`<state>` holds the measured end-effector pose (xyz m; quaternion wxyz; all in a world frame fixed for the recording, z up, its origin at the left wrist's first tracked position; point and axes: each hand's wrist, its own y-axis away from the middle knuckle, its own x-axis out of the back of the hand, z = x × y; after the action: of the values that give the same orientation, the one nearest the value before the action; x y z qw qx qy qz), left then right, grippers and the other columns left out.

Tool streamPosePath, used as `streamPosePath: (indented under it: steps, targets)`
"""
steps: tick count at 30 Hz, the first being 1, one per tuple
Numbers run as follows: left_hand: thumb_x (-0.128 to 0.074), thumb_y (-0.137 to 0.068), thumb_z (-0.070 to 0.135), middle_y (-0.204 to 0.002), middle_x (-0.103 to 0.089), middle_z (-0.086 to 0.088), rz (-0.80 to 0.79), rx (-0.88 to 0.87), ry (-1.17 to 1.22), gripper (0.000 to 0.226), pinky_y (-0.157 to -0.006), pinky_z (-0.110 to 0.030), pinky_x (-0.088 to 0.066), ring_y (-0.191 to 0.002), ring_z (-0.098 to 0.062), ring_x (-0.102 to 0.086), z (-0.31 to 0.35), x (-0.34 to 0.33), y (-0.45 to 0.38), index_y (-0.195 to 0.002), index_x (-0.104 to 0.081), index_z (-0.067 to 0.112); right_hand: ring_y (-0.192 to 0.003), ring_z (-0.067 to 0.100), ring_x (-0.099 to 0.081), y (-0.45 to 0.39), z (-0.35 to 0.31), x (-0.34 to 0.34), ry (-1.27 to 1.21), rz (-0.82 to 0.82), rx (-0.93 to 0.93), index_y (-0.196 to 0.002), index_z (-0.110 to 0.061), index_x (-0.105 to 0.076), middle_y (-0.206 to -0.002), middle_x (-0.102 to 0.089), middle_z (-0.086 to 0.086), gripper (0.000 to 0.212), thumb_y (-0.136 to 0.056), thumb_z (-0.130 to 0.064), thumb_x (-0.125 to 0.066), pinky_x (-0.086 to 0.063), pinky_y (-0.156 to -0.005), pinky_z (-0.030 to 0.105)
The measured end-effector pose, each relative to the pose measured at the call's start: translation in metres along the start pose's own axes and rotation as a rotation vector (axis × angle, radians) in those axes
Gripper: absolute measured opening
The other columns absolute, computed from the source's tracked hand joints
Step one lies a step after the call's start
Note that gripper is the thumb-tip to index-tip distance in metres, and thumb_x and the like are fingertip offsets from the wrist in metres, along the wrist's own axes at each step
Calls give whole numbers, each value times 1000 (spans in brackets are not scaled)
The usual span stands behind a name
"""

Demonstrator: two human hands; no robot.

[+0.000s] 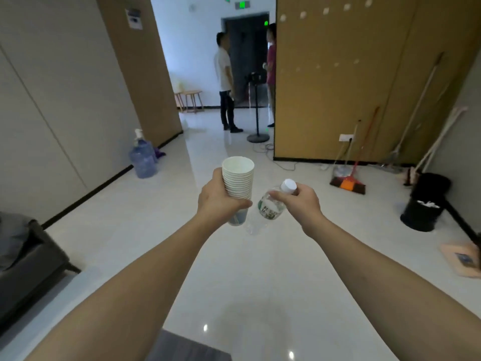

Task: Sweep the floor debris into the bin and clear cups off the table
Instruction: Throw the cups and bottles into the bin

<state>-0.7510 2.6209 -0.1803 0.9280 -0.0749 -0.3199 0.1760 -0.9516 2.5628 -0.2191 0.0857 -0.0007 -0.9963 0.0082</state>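
Note:
My left hand [217, 200] grips a tall stack of white paper cups [239, 178], held upright in front of me over the glossy floor. Just to its right, my right hand [299, 201] holds a small clear plastic water bottle [270, 208] by its neck, tilted, with a white cap [289, 185] and a green label. A black bin [423, 213] with white rubbish inside stands at the right by the wall. An orange and red broom [348, 185] leans against the brown wall panel beyond it.
Two people [226, 82] stand talking in the corridor ahead next to a black floor stand [257, 138]. A blue water jug [143, 158] sits by the left wall. A dark sofa [26, 264] is at the left, mops [416, 113] lean at the right, and a pink dustpan [462, 259] lies on the floor.

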Motion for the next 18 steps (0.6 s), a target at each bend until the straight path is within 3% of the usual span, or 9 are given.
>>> streamPosePath:
  steps: [4, 10, 14, 18]
  targets:
    - [-90, -50, 37, -108, -61, 13, -115, -32, 144, 82, -85, -44, -56, -102, -18, -60, 74, -115, -45, -119, -45, 35, -94, 19, -67, -60, 18, 120, -39, 112, -88, -99, -20, -70, -98, -72, 0, 34, -71, -36, -84, -60, -80, 42]
    - [-95, -49, 32, -112, -62, 10, -294, -95, 253, 87, -88, -47, -57, -106, -19, -60, 184, -287, -97, -123, -47, 34, -93, 20, -65, -125, 44, 298, 7, 304, -162, -95, -22, -68, -100, -69, 2, 33, -71, -36, -85, -62, -78, 45]
    - [-96, -49, 30, -116, -60, 10, -413, -131, 259, 92, -90, -48, -56, -110, -20, -58, 241, -380, -122, -126, -45, 36, -93, 19, -64, -156, 63, 387, 22, 403, -209, -100, -20, -69, -99, -69, 1, 37, -71, -36, -85, -60, -76, 41]
    - [-97, -50, 30, -121, -59, 8, -491, -168, 225, 97, -93, -49, -54, -114, -22, -56, 277, -459, -157, -130, -43, 34, -97, 20, -62, -195, 83, 449, -6, 515, -252, -103, -22, -65, -102, -68, 0, 41, -70, -34, -85, -56, -88, 46]
